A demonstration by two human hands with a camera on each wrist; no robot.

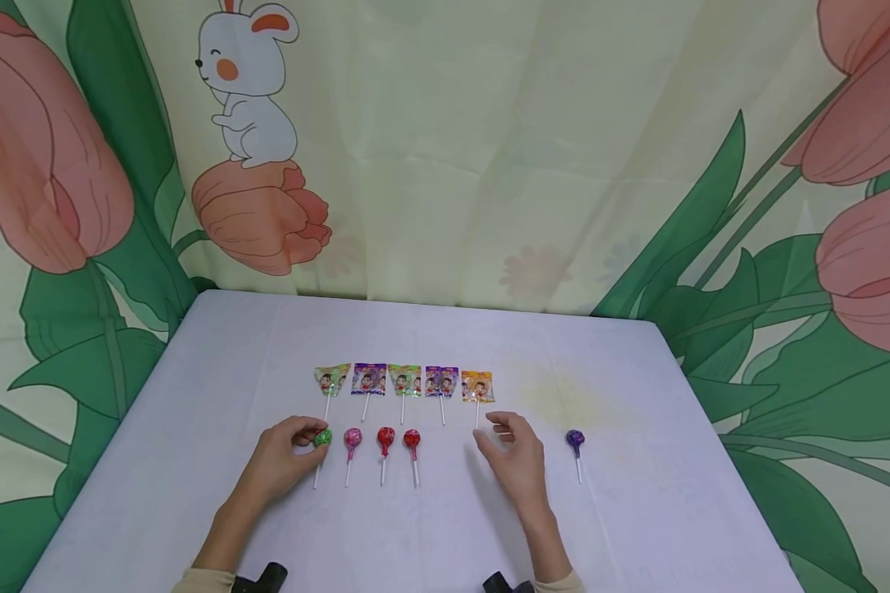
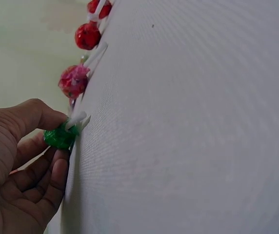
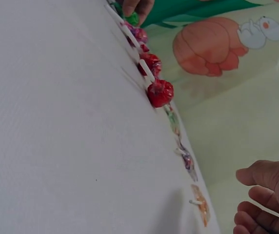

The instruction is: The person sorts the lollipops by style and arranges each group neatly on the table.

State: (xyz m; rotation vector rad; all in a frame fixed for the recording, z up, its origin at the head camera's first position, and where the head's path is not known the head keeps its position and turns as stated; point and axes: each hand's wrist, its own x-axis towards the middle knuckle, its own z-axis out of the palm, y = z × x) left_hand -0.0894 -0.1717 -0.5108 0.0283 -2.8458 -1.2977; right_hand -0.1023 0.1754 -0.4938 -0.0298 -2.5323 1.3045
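My left hand pinches a green-wrapped lollipop by its round head, at the left end of the nearer row; its white stick points toward me. In the left wrist view, thumb and fingers sit on either side of the green wrapper. Beside it lie a pink lollipop and two red lollipops, sticks toward me. My right hand hovers near the stick of an orange flat-packaged lollipop, its fingers loosely bent with nothing between them. A purple lollipop lies alone to its right.
Behind the round lollipops runs a row of several flat-packaged lollipops, including a purple one and a green one. A white cloth covers the table. A curtain printed with tulips and a rabbit hangs behind the table's far edge.
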